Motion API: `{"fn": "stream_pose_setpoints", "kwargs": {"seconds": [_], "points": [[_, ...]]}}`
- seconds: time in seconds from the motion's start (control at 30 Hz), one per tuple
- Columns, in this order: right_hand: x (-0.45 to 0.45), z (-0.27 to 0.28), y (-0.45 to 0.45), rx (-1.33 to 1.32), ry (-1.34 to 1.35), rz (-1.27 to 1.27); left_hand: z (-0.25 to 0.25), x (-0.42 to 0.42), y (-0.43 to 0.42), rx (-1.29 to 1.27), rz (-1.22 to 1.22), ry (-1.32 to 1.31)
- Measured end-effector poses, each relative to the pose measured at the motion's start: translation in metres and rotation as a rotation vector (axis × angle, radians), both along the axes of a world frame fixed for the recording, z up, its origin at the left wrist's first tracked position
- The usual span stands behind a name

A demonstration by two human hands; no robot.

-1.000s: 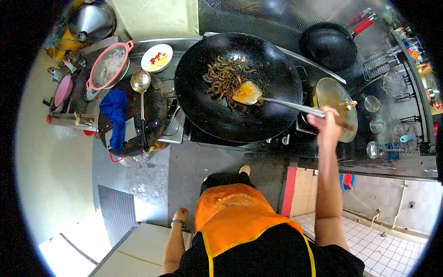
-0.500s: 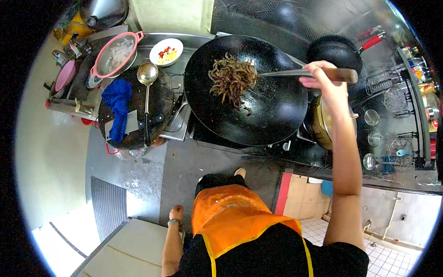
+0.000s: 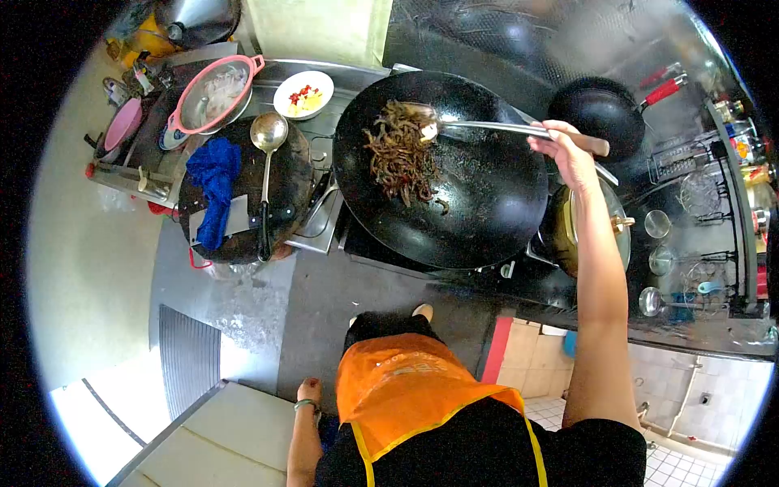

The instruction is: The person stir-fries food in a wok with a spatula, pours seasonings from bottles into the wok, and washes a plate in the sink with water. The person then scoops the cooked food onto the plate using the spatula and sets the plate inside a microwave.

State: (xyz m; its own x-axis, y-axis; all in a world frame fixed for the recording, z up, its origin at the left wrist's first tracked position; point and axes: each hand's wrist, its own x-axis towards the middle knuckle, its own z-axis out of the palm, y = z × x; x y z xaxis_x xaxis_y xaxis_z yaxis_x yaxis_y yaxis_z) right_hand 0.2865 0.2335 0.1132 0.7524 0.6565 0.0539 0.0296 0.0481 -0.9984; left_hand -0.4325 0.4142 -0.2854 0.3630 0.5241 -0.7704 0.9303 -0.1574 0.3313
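My right hand [image 3: 565, 154] grips the wooden-ended handle of a long metal wok spatula [image 3: 495, 127]. Its head, smeared by motion, is at the far edge of a heap of dark brown, curled food pieces [image 3: 402, 158]. That heap lies on the left side of a large black wok [image 3: 479, 219], whose inside shines with oil. My left hand [image 3: 309, 390] hangs low beside the orange apron [image 3: 406, 369], away from the counter. Its fingers point down and are hidden.
Left of the wok, a round chopping board [image 3: 284, 174] bears a ladle [image 3: 268, 162], a blue cloth [image 3: 214, 183] and a knife [image 3: 235, 217]. Behind stand a bowl of chopped red and yellow pieces [image 3: 303, 96] and a pink strainer [image 3: 191, 128]. A lidded pot [image 3: 608, 235] and smaller wok [image 3: 592, 109] stand right.
The spatula head has moved left and toward the back of the heap, and my right hand has shifted slightly. The food has spread a little. The whole view has shifted slightly.
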Motion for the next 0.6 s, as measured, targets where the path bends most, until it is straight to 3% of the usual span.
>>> {"fn": "stream_pose_setpoints", "kwargs": {"seconds": [0.1, 0.2, 0.3, 0.37, 0.47, 0.57, 0.6], "points": [[-0.035, 0.057, 0.01, -0.071, -0.209, 0.151, -0.011, 0.005, 0.006, 0.022, -0.083, 0.047], [-0.064, 0.092, 0.004, -0.095, -0.353, 0.289, -0.004, 0.021, 0.009, 0.051, -0.112, -0.069], [-0.101, 0.079, 0.015, -0.233, -0.271, -0.015, -0.041, 0.028, 0.019, 0.169, -0.66, -0.057], [-0.099, 0.043, 0.009, -0.237, -0.251, -0.31, -0.055, 0.032, 0.018, 0.127, -0.505, -0.13], [-0.104, 0.062, -0.004, -0.181, -0.185, -0.563, -0.074, 0.035, 0.012, 0.079, -0.359, -0.152], [-0.116, 0.065, -0.027, -0.03, -0.081, -0.545, -0.084, 0.034, 0.014, 0.085, -0.455, -0.069], [-0.118, 0.047, -0.033, -0.006, -0.195, -0.446, -0.085, 0.031, 0.015, 0.1, -0.495, -0.091]]}}
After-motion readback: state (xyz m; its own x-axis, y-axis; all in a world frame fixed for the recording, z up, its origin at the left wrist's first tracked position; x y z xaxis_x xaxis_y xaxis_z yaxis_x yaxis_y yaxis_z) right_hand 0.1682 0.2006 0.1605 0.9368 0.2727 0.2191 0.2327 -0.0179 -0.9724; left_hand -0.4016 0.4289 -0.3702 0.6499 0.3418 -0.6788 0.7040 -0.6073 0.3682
